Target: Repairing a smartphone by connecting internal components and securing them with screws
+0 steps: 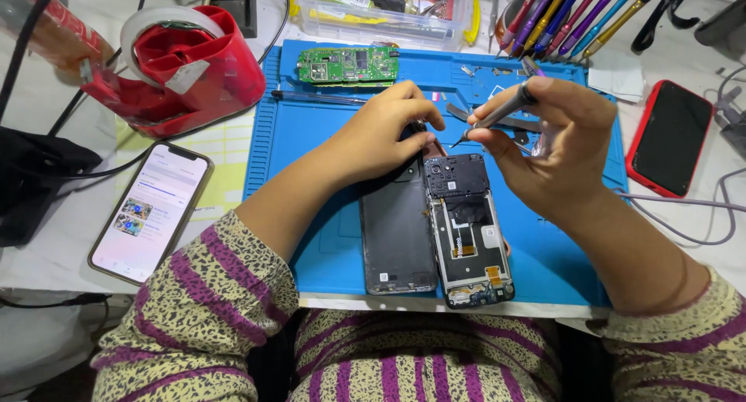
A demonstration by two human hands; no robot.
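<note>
The work in hand looks like the unscrewing stage of a phone repair. The opened phone [468, 235] lies face down at the middle of the blue repair mat [311, 153], its black inner cover and boards exposed, and the removed grey back cover [396, 231] lies just beside it at 9 o'clock. The right hand [556, 141] pinches a thin grey screwdriver [497, 114] between thumb and fingers, the tip pointing down toward the top edge of the phone. The left hand [385, 134] has its fingers curled and pressed on the top end of the phone and cover, as if to keep them from sliding.

I judge that the next move needs a steady, upright tip on a very small screw, with the left hand holding firm.

On the mat, at 12 o'clock, rests a green circuit board [347, 64]. Off the mat, on the white bench, a red tape dispenser [183, 68] stands at 10 o'clock, a lit smartphone [151, 211] lies at 9 o'clock, and a red-cased phone [670, 138] at 3 o'clock. A row of coloured screwdrivers [575, 13] sits at 1 o'clock.
</note>
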